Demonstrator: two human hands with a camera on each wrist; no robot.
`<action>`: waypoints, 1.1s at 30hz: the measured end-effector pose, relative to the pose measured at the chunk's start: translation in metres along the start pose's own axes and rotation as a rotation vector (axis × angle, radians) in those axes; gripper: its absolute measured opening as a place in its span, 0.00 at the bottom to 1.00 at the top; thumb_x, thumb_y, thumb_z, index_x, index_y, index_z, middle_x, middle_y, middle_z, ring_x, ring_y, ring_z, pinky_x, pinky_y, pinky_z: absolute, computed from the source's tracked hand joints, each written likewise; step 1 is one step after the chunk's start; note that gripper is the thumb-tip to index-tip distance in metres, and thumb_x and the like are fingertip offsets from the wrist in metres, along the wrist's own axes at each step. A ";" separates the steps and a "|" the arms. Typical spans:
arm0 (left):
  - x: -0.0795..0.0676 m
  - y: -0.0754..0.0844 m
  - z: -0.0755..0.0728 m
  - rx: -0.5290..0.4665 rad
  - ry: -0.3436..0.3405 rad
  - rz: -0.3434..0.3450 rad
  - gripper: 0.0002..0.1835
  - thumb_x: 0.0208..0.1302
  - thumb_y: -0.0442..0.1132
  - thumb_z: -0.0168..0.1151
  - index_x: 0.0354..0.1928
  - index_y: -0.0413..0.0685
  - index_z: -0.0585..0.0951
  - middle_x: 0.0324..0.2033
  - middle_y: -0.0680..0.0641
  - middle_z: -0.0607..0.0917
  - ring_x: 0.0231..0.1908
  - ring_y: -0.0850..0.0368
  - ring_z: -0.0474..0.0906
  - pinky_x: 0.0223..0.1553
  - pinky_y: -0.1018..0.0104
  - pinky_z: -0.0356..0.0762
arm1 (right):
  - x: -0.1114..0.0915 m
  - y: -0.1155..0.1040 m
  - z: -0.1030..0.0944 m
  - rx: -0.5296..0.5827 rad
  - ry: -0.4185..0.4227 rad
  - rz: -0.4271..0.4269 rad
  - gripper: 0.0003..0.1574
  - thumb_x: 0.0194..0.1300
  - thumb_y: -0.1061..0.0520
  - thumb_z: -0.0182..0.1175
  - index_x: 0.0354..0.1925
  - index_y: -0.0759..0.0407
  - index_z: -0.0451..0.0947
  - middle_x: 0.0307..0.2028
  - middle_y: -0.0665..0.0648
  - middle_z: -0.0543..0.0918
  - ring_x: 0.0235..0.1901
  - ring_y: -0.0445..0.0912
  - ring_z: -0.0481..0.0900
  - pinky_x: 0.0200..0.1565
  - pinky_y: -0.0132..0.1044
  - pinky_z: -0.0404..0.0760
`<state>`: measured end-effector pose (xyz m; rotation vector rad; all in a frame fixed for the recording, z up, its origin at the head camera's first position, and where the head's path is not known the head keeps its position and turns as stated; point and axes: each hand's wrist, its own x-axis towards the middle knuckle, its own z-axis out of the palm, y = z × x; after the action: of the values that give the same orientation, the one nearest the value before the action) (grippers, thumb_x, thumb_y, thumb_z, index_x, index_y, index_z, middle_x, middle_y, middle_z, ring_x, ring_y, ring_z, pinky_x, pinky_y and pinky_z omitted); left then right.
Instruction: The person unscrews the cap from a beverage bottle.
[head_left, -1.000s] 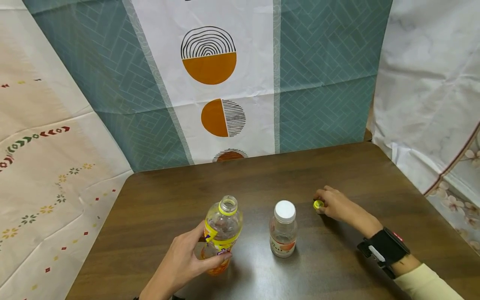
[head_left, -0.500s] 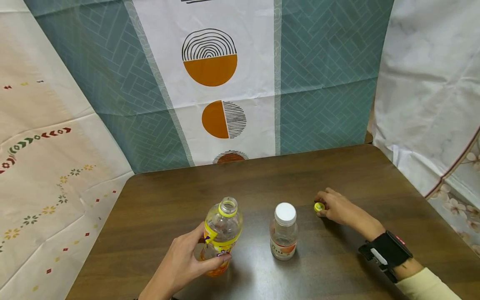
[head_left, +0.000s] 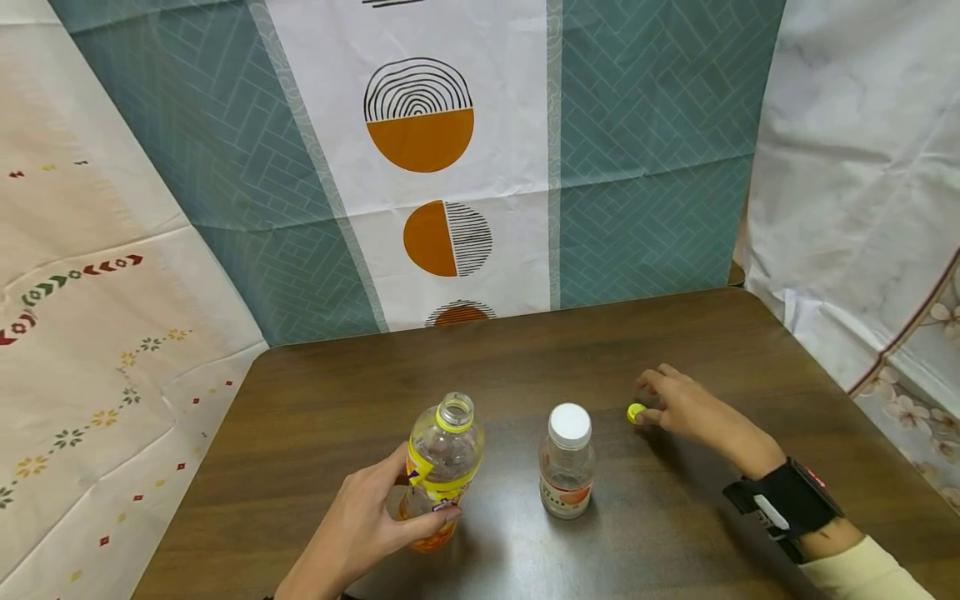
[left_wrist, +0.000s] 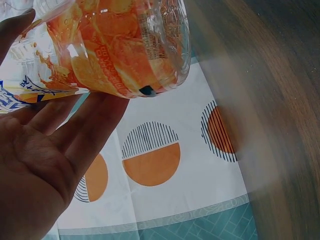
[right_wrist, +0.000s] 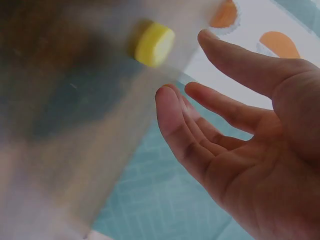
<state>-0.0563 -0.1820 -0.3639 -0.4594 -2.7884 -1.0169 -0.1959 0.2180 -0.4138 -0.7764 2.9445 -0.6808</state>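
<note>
My left hand grips a clear plastic bottle with a yellow and orange label. The bottle stands upright with its mouth uncapped. In the left wrist view its orange-pictured label shows, fingers and thumb around it. A yellow bottle cap lies on the table, and it appears again as a yellow disc in the right wrist view. Just beside it is my right hand, fingers spread and relaxed, holding nothing. Between the hands stands a second clear bottle with a white cap and a fruit label.
The brown wooden table carries all of these things. Patterned cloths hang around it: a teal and white one behind, a cream one on the left and a white one on the right.
My right hand, earlier with its fingers around the yellow cap, has opened and drawn slightly back from it. The cap stays on the table. The left hand and its bottle have hardly moved.
</note>
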 end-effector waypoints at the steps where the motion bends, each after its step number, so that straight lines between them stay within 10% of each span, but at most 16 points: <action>1: 0.000 0.000 0.000 0.001 -0.002 -0.002 0.27 0.43 0.67 0.67 0.47 0.76 0.72 0.37 0.73 0.80 0.36 0.72 0.78 0.36 0.61 0.82 | -0.001 -0.002 -0.004 -0.003 0.014 -0.005 0.25 0.53 0.60 0.69 0.47 0.70 0.74 0.39 0.65 0.75 0.37 0.58 0.77 0.34 0.51 0.79; 18: 0.001 0.002 0.000 0.010 0.015 0.051 0.27 0.44 0.66 0.66 0.48 0.75 0.72 0.37 0.73 0.80 0.35 0.72 0.78 0.35 0.62 0.82 | -0.004 -0.073 -0.082 0.014 0.360 -0.296 0.27 0.54 0.62 0.69 0.50 0.69 0.72 0.37 0.57 0.77 0.30 0.44 0.79 0.27 0.42 0.81; 33: 0.002 0.005 -0.001 -0.013 0.023 0.074 0.26 0.45 0.65 0.67 0.47 0.75 0.72 0.37 0.73 0.80 0.36 0.72 0.78 0.35 0.61 0.82 | -0.007 -0.150 -0.095 0.168 0.360 -0.476 0.27 0.52 0.61 0.70 0.50 0.64 0.73 0.38 0.50 0.77 0.34 0.37 0.76 0.29 0.34 0.80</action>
<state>-0.0564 -0.1789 -0.3597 -0.5453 -2.7242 -1.0179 -0.1328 0.1429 -0.2657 -1.4983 2.9530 -1.1915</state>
